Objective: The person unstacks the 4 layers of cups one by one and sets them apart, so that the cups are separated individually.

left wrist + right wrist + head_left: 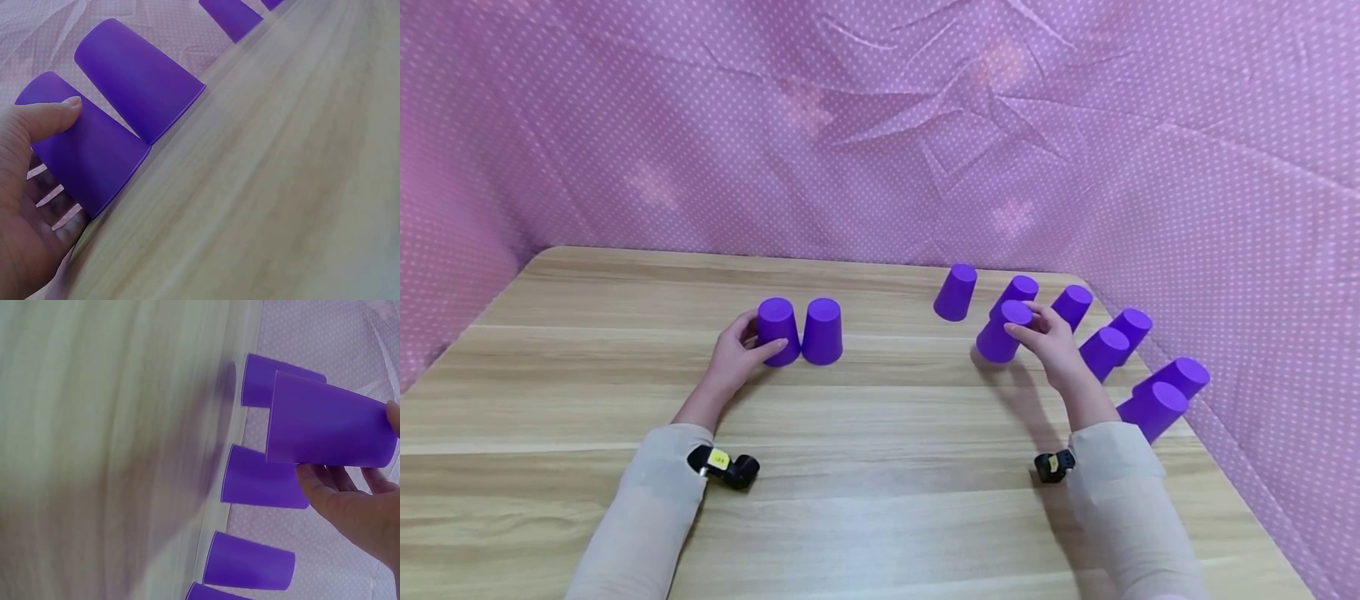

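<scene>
On the left, my left hand (735, 354) grips an upside-down purple cup (777, 325), thumb across its near side and fingers behind it. That cup stands on the table, its base edge touching a second inverted purple cup (823, 332) to its right. In the left wrist view, the gripped cup (94, 150) and its neighbour (137, 78) meet at their rims. My right hand (1051, 342) holds another inverted purple cup (1000, 335) between thumb and fingers. The right wrist view shows this held cup (328, 422) raised off the table, its shadow cast below.
Several more inverted purple cups stand along the right side, among them a far cup (956, 293), a right-edge cup (1183, 379) and a near cup (1153, 412). The wooden table (850, 500) meets a pink dotted cloth (880, 150) behind and at the sides.
</scene>
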Available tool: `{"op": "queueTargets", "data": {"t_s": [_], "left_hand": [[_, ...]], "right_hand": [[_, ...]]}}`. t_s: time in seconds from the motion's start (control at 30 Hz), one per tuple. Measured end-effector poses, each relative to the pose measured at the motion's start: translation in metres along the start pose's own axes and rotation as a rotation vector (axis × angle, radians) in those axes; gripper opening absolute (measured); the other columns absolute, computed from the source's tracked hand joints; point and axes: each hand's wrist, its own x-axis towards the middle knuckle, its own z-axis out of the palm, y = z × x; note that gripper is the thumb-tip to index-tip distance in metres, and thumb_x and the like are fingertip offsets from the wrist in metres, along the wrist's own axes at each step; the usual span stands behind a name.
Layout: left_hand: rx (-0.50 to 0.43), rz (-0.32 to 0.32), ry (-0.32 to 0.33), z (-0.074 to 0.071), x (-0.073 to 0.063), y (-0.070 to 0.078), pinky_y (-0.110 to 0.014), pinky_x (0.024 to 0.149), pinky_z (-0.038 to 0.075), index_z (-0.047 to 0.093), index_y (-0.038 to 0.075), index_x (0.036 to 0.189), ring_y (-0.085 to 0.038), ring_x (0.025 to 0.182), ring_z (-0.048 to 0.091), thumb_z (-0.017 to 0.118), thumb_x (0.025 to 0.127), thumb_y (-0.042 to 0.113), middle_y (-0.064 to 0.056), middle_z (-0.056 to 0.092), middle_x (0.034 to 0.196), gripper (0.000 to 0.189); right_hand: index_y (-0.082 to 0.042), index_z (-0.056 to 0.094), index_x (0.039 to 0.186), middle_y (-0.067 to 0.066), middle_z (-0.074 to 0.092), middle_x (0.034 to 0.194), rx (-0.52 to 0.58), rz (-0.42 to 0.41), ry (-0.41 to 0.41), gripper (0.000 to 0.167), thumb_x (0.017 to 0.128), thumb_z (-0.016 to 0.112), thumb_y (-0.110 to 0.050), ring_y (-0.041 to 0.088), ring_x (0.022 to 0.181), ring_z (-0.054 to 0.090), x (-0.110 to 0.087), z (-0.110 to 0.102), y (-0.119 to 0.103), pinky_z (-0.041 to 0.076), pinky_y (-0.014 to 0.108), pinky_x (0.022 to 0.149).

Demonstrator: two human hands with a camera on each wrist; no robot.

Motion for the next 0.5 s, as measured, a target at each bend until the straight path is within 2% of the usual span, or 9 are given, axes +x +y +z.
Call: {"op": "queueTargets", "data": {"t_s": [0.03,0.1,0.23,0.27,0.3,0.5], "left_hand": [[-0.005,-0.002,0.000,0.000,-0.001,0.002,-0.041,0.095,0.030,0.037,-0.005,0.125,-0.033,0.109,0.040,0.066,0.076,0.009,-0.025,0.044,0.117,0.058],[-0.012,-0.003,-0.004,0.000,-0.003,0.008,-0.043,0.095,0.030,0.036,-0.006,0.124,-0.035,0.109,0.039,0.065,0.076,0.006,-0.027,0.043,0.117,0.057],[-0.009,-0.008,-0.006,0.001,-0.008,0.021,-0.045,0.095,0.028,0.035,-0.009,0.124,-0.038,0.109,0.038,0.062,0.077,0.002,-0.030,0.041,0.117,0.056],[-0.003,-0.009,-0.008,0.001,-0.009,0.024,-0.045,0.095,0.028,0.034,-0.009,0.124,-0.038,0.109,0.037,0.062,0.077,0.002,-0.030,0.041,0.117,0.056],[0.002,-0.011,-0.008,0.001,-0.010,0.025,-0.045,0.095,0.028,0.034,-0.009,0.124,-0.038,0.109,0.037,0.062,0.077,0.002,-0.030,0.041,0.117,0.056],[0.002,-0.016,-0.010,0.000,-0.007,0.020,-0.045,0.095,0.029,0.034,-0.009,0.125,-0.038,0.110,0.037,0.062,0.077,0.003,-0.030,0.041,0.117,0.057]], "right_hand": [[-0.003,0.043,0.118,0.001,0.049,0.097,0.061,-0.020,-0.020,0.050,0.075,0.067,-0.016,0.009,0.087,0.050,0.006,-0.006,0.010,0.038,0.031,0.090],[-0.001,0.042,0.118,0.002,0.049,0.097,0.072,-0.025,-0.014,0.053,0.075,0.068,-0.017,0.009,0.088,0.050,0.007,-0.009,0.012,0.039,0.030,0.089],[0.002,0.039,0.121,0.003,0.048,0.098,0.074,-0.003,0.012,0.055,0.076,0.067,-0.016,0.009,0.088,0.049,0.007,-0.013,0.014,0.038,0.031,0.090],[0.003,0.036,0.123,0.002,0.046,0.098,0.024,0.025,0.041,0.057,0.077,0.065,-0.015,0.008,0.089,0.048,0.001,-0.009,0.006,0.036,0.033,0.092],[0.003,0.035,0.123,0.002,0.046,0.098,0.021,0.035,0.049,0.056,0.078,0.064,-0.014,0.007,0.088,0.048,0.002,-0.010,0.006,0.035,0.034,0.093],[0.003,0.030,0.127,0.002,0.044,0.099,-0.001,0.083,0.082,0.057,0.081,0.060,-0.012,0.006,0.088,0.046,0.003,-0.018,0.008,0.031,0.039,0.095]]}}
